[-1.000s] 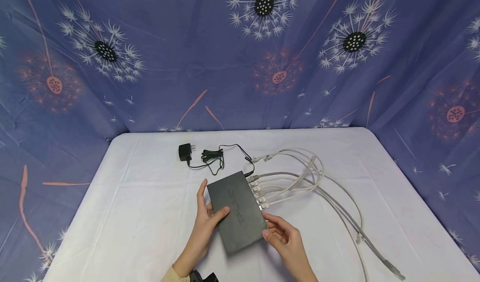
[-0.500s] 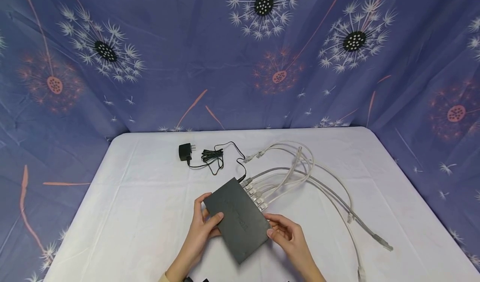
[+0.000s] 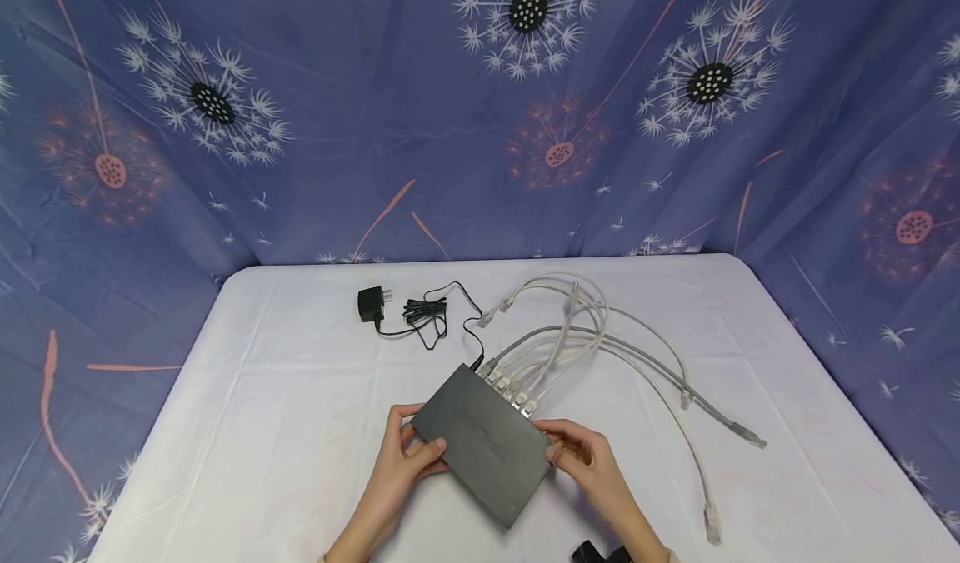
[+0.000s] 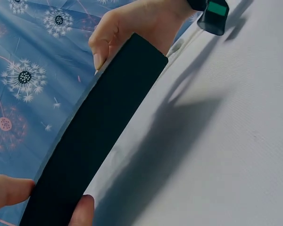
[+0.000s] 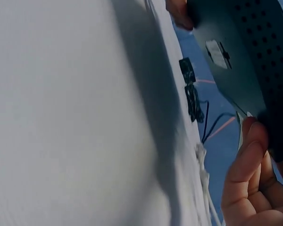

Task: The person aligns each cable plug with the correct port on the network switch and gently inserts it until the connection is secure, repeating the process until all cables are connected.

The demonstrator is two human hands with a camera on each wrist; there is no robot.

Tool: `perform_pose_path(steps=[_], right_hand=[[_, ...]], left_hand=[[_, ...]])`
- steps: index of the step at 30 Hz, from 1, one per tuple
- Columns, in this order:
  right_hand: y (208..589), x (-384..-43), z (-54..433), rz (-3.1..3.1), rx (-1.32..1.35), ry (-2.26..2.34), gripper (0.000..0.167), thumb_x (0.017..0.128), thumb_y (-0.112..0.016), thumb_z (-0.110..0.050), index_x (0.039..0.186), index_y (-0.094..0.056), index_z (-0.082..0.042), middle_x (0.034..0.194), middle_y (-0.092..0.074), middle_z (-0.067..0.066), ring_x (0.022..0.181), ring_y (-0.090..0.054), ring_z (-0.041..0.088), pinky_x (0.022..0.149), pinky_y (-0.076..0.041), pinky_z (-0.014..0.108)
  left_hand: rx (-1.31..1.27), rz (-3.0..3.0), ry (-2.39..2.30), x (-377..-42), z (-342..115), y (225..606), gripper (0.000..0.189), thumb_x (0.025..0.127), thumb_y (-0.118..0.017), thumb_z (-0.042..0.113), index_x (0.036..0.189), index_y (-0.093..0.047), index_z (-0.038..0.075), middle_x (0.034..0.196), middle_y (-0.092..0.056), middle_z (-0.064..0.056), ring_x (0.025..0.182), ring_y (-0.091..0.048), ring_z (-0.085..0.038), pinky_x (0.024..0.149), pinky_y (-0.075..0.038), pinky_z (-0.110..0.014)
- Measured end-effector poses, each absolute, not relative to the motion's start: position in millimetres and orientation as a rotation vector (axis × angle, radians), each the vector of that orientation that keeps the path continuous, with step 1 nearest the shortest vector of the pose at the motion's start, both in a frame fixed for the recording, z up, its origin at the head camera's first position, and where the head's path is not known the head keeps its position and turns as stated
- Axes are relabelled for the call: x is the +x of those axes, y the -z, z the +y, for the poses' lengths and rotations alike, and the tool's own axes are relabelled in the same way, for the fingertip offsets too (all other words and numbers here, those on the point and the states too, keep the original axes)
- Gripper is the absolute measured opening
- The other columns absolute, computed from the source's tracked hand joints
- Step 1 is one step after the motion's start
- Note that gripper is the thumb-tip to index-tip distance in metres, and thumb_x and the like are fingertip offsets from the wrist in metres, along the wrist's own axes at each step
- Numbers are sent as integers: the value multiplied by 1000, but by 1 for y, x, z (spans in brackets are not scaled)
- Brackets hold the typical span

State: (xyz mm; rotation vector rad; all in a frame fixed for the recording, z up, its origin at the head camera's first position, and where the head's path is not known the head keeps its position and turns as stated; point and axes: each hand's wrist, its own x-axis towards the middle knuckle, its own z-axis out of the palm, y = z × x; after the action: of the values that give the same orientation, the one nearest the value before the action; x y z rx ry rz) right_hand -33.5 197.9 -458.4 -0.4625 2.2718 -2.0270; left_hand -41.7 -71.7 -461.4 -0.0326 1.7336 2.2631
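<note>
Both hands hold a flat dark grey network switch (image 3: 483,455), raised above the white table and turned at an angle. My left hand (image 3: 399,467) grips its left corner, thumb on the top face and fingers beneath. At the opposite corner, my right hand (image 3: 596,467) pinches the edge between thumb and fingers. Several network cables (image 3: 558,346) are plugged into the port side, which faces away. The left wrist view looks along the plain dark side of the switch (image 4: 94,122). Its underside, with a pale label (image 5: 218,54) and rows of vent holes, shows in the right wrist view.
A black power adapter (image 3: 371,304) lies at the back of the table (image 3: 262,446), its cord bundled (image 3: 425,310) and running to the switch. Loose cable ends, including a white plug (image 3: 712,523) and a grey plug (image 3: 748,436), trail to the right. A patterned curtain (image 3: 450,113) hangs behind.
The hands have turned the switch counterclockwise in the head view, the port side swinging more toward the back. The plugged cables have shifted left, and their loose ends have been dragged along the table.
</note>
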Motion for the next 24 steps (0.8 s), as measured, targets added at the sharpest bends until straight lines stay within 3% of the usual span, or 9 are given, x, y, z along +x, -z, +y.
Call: perform_pose_path(steps=[4,11,17,24], right_hand=[[463,-38,203,2303,-443,1982,30,89,-54,5,118,-61,11,104,-66,13,90,-61,9,73,-50,25],[468,-43,209,2380,-336,1867,29,90,-54,2,116,-63,7,103,-65,13,84,-59,9,70,-50,27],[467,-45,209,2415,-348,1803,29,89,-54,3,116,-63,7,105,-65,18,83,-59,8,69,-51,28],[467,-46,212,2472,-359,1726,27,91,-54,1,115,-64,7,112,-63,21,92,-60,7,73,-51,27]], left_hand=[[-31,1763,-2238,-40,-72,464,55,87,-64,0,130,-30,-1,115,-49,-21,87,-64,-20,77,-53,-35],[-66,1976,-2129,-38,-70,466,51,81,-70,0,124,-42,-2,99,-56,-13,78,-59,-14,73,-47,-23],[-55,2107,-2082,-36,-68,468,50,77,-74,-2,120,-49,-3,95,-59,-12,81,-60,-16,73,-50,-24],[63,2238,-1929,-34,-69,470,52,76,-78,8,117,-49,-3,85,-62,-7,71,-62,-15,67,-50,-25]])
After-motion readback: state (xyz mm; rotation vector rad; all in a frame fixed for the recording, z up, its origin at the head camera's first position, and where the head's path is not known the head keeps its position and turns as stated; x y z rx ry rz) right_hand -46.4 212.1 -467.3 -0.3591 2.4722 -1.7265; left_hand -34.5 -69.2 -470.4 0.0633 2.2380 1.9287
